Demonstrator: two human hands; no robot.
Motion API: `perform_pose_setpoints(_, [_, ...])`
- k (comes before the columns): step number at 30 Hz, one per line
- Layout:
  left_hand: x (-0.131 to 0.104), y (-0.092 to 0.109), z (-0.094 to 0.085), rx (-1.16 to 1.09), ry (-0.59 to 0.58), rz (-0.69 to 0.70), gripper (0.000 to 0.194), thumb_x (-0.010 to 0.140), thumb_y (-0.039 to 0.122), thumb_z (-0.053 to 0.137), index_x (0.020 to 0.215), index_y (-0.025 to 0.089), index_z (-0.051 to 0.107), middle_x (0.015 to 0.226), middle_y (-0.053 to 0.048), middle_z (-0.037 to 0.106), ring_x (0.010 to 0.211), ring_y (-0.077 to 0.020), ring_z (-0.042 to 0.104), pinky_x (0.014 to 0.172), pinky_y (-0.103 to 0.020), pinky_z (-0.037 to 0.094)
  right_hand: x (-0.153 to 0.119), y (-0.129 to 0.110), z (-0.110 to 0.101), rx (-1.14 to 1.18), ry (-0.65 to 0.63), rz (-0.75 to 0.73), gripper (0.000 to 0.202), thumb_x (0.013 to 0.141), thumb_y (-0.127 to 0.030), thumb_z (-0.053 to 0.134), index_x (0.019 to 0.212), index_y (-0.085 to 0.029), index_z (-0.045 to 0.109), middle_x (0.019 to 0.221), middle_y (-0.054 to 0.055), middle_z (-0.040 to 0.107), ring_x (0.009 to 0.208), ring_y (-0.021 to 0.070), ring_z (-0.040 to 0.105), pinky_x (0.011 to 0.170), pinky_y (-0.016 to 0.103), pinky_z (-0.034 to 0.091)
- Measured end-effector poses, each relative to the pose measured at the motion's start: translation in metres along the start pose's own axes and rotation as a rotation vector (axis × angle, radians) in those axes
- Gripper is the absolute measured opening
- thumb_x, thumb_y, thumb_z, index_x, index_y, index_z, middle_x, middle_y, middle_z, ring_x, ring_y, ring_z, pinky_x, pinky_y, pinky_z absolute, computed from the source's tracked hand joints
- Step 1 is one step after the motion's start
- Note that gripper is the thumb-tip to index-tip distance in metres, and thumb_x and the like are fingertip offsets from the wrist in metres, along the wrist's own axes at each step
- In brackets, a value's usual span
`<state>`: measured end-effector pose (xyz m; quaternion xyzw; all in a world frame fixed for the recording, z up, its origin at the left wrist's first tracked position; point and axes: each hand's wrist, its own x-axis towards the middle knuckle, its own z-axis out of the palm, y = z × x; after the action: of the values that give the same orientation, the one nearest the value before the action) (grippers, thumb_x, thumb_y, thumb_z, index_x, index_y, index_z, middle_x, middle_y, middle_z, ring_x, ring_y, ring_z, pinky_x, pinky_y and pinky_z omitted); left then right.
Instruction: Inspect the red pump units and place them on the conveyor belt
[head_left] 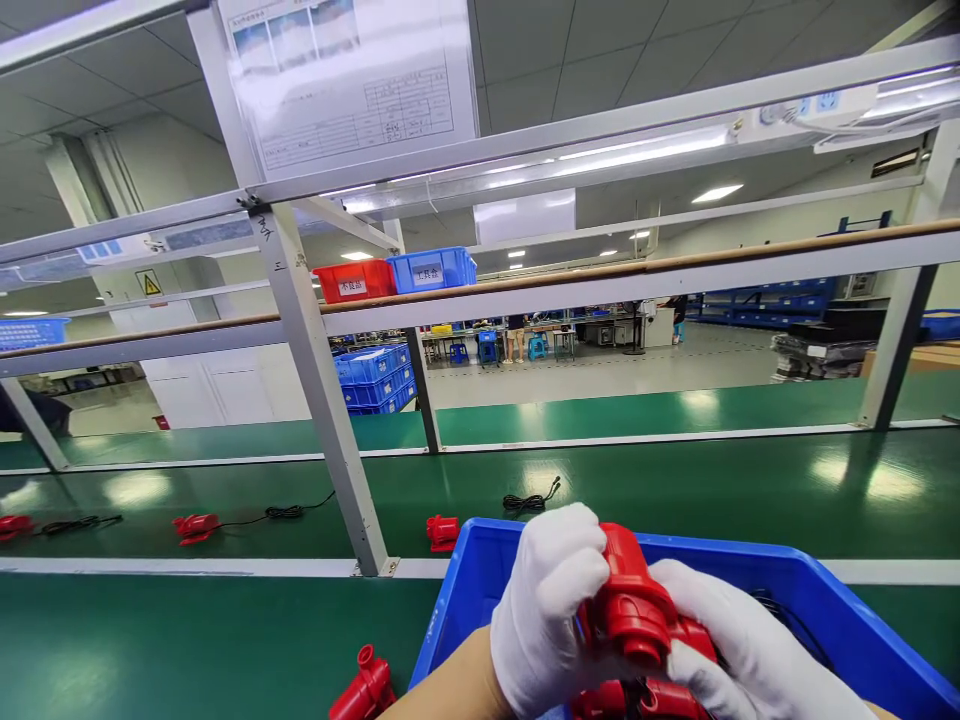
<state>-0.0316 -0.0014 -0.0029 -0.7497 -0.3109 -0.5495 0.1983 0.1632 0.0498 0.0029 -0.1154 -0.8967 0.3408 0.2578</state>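
Observation:
Both hands wear white gloves and hold one red plastic part (634,600) above a blue bin (757,565). My left hand (551,600) grips its left side with curled fingers. On the right side, my right hand (739,640) has its fingers pressed against the part. More red parts (671,700) and black cable (787,620) lie inside the bin below. Left of the bin, another red part (364,688) rests on the green bench (187,650).
Behind the bin, a red part (442,532) and a coiled black cable (529,500) lie on the green surface. More red parts (196,528) sit further left. A metal post (322,400) rises left of the bin. A shelf (600,290) crosses above, holding red (356,280) and blue boxes (431,270).

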Motion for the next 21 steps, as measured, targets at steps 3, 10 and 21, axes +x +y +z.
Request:
perform_pose_setpoints(3, [-0.001, 0.003, 0.003, 0.089, -0.010, -0.104, 0.080, 0.076, 0.050, 0.075, 0.135, 0.024, 0.029, 0.123, -0.017, 0.053, 0.116, -0.0329, 0.055, 0.097, -0.049, 0.047, 0.004, 0.001, -0.008, -0.074, -0.010, -0.010, 0.024, 0.097, -0.044, 0.045, 0.108, -0.025, 0.055, 0.105, 0.003, 0.061, 0.092, 0.0161, 0.059, 0.083, 0.023, 0.048])
perform_pose_setpoints(10, [-0.024, -0.014, 0.010, 0.087, -0.481, -0.703, 0.067, 0.091, 0.042, 0.055, 0.145, 0.015, 0.027, 0.136, -0.019, 0.048, 0.121, -0.0302, 0.052, 0.103, -0.049, 0.044, 0.025, 0.041, -0.100, -0.213, 0.365, 0.383, 0.053, 0.098, -0.063, 0.026, 0.092, -0.021, 0.056, 0.085, 0.004, 0.068, 0.077, 0.0150, 0.065, 0.076, 0.024, 0.049])
perform_pose_setpoints(21, [-0.061, -0.031, 0.048, 0.015, -1.837, -0.341, 0.030, 0.088, 0.032, 0.050, 0.112, 0.020, 0.064, 0.098, -0.015, 0.072, 0.078, -0.0317, 0.070, 0.056, -0.035, 0.051, 0.055, 0.125, -0.289, -1.106, 0.473, 0.786, 0.062, 0.100, -0.061, 0.022, 0.119, -0.011, 0.054, 0.113, 0.017, 0.060, 0.100, 0.0255, 0.058, 0.079, 0.037, 0.036])
